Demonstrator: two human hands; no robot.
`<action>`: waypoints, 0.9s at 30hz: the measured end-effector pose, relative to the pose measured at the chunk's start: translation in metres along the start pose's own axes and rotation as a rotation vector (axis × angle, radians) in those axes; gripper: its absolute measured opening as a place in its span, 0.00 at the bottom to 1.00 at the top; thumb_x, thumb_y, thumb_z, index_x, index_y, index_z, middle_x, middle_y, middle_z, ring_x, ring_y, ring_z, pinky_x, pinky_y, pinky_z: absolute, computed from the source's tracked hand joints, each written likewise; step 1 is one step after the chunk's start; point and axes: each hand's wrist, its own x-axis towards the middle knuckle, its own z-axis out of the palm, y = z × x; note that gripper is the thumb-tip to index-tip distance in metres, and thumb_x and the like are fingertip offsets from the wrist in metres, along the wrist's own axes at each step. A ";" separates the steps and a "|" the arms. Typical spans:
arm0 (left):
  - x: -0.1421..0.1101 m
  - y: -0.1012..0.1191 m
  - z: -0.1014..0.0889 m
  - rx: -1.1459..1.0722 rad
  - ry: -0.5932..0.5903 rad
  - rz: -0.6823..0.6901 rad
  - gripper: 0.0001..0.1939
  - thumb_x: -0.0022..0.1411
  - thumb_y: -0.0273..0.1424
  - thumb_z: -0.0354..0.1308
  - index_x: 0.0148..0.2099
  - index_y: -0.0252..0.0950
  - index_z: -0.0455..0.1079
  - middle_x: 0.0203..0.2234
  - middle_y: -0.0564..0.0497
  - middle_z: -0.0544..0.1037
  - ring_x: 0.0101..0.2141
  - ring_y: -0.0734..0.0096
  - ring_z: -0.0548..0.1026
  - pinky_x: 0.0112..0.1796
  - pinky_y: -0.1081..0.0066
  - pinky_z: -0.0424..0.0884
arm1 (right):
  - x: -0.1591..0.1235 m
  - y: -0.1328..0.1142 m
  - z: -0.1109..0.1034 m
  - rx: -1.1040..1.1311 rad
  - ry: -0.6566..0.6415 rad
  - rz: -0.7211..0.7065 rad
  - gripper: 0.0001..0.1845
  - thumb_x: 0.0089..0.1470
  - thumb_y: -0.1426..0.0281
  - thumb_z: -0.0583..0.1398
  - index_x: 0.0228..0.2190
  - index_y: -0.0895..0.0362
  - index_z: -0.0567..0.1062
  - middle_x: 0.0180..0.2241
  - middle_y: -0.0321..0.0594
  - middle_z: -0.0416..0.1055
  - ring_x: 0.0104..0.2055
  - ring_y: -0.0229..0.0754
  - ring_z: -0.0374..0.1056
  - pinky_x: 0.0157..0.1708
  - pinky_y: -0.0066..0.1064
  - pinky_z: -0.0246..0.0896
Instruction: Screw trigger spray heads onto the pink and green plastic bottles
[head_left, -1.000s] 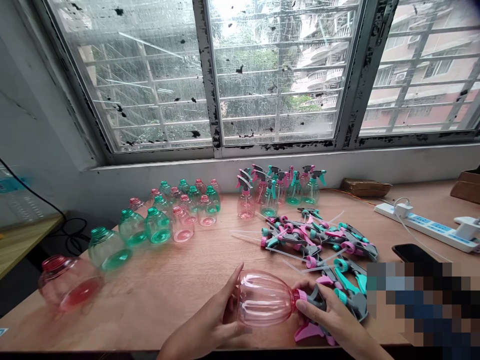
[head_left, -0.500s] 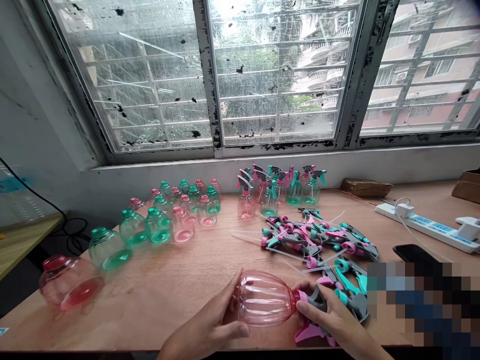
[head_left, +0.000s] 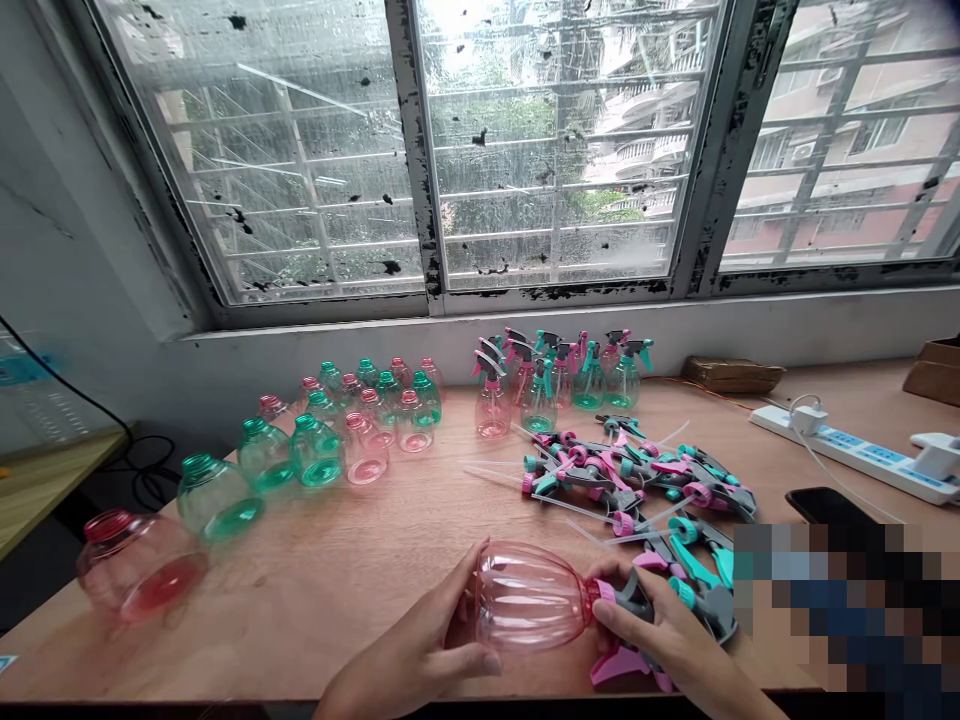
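A clear pink spray bottle (head_left: pixel 531 597) lies sideways between my hands, its base to the left and its neck to the right. My left hand (head_left: pixel 442 630) is closed around the base end, thumb below and fingers behind. At the neck, my right hand (head_left: pixel 649 625) pinches the pink collar of a grey spray head (head_left: pixel 634 594), which sits against the bottle's mouth. How far the collar is screwed on I cannot tell. Just right of my right hand, loose pink, teal and grey spray heads (head_left: pixel 637 475) lie heaped with their clear tubes sticking out.
Open-necked pink and green bottles (head_left: pixel 315 450) stand in rows at the left. Several spray bottles with heads fitted (head_left: pixel 538 400) stand by the wall. On the right are a white power strip (head_left: pixel 855 455), a black phone (head_left: pixel 829 505) and a brown package (head_left: pixel 731 376).
My left thumb has shifted slightly along the base of the bottle. The bottle and my right hand stay in nearly the same place.
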 end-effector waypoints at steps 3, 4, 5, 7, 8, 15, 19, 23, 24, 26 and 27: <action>0.001 0.000 -0.001 -0.029 -0.012 0.001 0.50 0.59 0.38 0.68 0.74 0.41 0.42 0.71 0.47 0.52 0.68 0.45 0.51 0.67 0.55 0.48 | 0.000 0.000 0.000 0.003 0.005 0.006 0.22 0.49 0.53 0.69 0.38 0.56 0.77 0.25 0.34 0.76 0.28 0.43 0.72 0.30 0.33 0.68; 0.001 -0.001 -0.001 -0.038 -0.015 0.007 0.50 0.59 0.38 0.68 0.74 0.41 0.42 0.71 0.46 0.52 0.68 0.44 0.51 0.67 0.55 0.49 | 0.000 0.000 0.000 -0.002 0.004 0.005 0.22 0.49 0.53 0.69 0.38 0.56 0.77 0.25 0.34 0.76 0.28 0.43 0.73 0.31 0.33 0.68; 0.002 -0.001 -0.001 -0.044 -0.016 0.013 0.50 0.59 0.38 0.68 0.74 0.41 0.42 0.71 0.46 0.51 0.68 0.44 0.51 0.67 0.54 0.49 | 0.000 0.000 0.000 -0.011 0.005 0.002 0.22 0.50 0.52 0.69 0.37 0.56 0.77 0.25 0.34 0.76 0.28 0.44 0.73 0.31 0.33 0.68; 0.002 -0.003 -0.001 -0.044 -0.016 0.023 0.50 0.59 0.37 0.68 0.74 0.41 0.42 0.72 0.47 0.50 0.68 0.44 0.51 0.67 0.55 0.48 | 0.000 -0.001 0.001 -0.034 0.012 -0.003 0.23 0.50 0.51 0.68 0.37 0.56 0.77 0.25 0.35 0.75 0.28 0.44 0.73 0.31 0.34 0.69; 0.002 -0.003 -0.001 -0.043 -0.017 0.026 0.49 0.60 0.37 0.68 0.74 0.41 0.42 0.72 0.47 0.50 0.68 0.45 0.50 0.67 0.55 0.48 | 0.000 -0.002 0.001 -0.043 0.015 -0.003 0.23 0.49 0.51 0.68 0.37 0.56 0.77 0.25 0.35 0.75 0.28 0.45 0.73 0.31 0.34 0.69; 0.003 -0.006 -0.002 -0.059 -0.028 0.031 0.49 0.60 0.37 0.68 0.74 0.42 0.42 0.72 0.47 0.50 0.68 0.45 0.52 0.67 0.54 0.50 | 0.000 -0.003 0.001 -0.044 0.002 -0.008 0.21 0.51 0.52 0.68 0.38 0.56 0.77 0.26 0.36 0.76 0.29 0.45 0.72 0.32 0.35 0.69; 0.003 -0.006 -0.001 -0.056 -0.022 0.034 0.50 0.60 0.36 0.68 0.74 0.43 0.41 0.71 0.48 0.52 0.67 0.43 0.53 0.66 0.54 0.50 | 0.000 -0.001 0.000 -0.045 0.001 -0.005 0.22 0.51 0.52 0.68 0.38 0.56 0.77 0.26 0.37 0.76 0.29 0.46 0.73 0.32 0.35 0.69; 0.003 -0.005 -0.001 -0.050 -0.017 0.028 0.50 0.60 0.37 0.67 0.74 0.42 0.41 0.70 0.47 0.55 0.67 0.43 0.53 0.66 0.54 0.50 | 0.000 -0.001 -0.001 -0.047 0.000 0.001 0.22 0.50 0.52 0.68 0.38 0.56 0.77 0.25 0.36 0.76 0.29 0.46 0.73 0.32 0.35 0.69; 0.003 -0.005 -0.001 -0.049 -0.018 0.029 0.50 0.60 0.37 0.67 0.74 0.42 0.41 0.70 0.47 0.55 0.67 0.44 0.53 0.67 0.54 0.50 | 0.000 -0.001 -0.001 -0.045 -0.001 0.001 0.22 0.50 0.52 0.68 0.38 0.56 0.77 0.25 0.36 0.76 0.29 0.46 0.73 0.32 0.35 0.69; 0.003 -0.005 -0.001 -0.047 -0.021 0.029 0.49 0.60 0.37 0.67 0.74 0.42 0.41 0.70 0.46 0.55 0.67 0.45 0.52 0.67 0.54 0.48 | 0.000 -0.001 -0.001 -0.049 0.001 -0.003 0.22 0.50 0.52 0.68 0.38 0.56 0.77 0.25 0.36 0.76 0.29 0.46 0.73 0.32 0.35 0.69; 0.003 -0.005 -0.001 -0.046 -0.022 0.030 0.49 0.60 0.37 0.67 0.74 0.42 0.41 0.70 0.46 0.55 0.68 0.45 0.51 0.67 0.54 0.47 | 0.000 -0.002 0.000 -0.058 0.007 -0.009 0.22 0.50 0.52 0.68 0.38 0.56 0.77 0.25 0.36 0.75 0.29 0.46 0.73 0.32 0.35 0.69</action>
